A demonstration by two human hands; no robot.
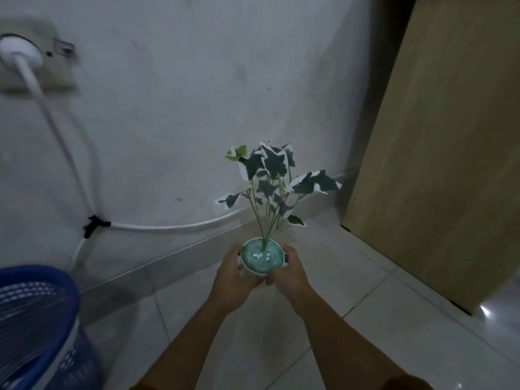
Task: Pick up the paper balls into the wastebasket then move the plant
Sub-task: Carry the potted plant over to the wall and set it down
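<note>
A small potted plant (pixel 263 256) with green-and-white leaves on thin stems stands upright in a white pot topped with green pebbles. My left hand (pixel 235 277) wraps the pot's left side and my right hand (pixel 289 273) wraps its right side, fingers meeting under it. The pot is held above the tiled floor near the wall. A blue mesh wastebasket (pixel 36 319) stands at the lower left; its inside is blurred and no paper balls are visible.
A white wall with a socket and plug (pixel 21 54) is ahead; a white cable (pixel 168 227) runs down and along the skirting. A tan wooden panel (pixel 439 153) stands at the right. Light floor tiles (pixel 380 313) lie below the hands.
</note>
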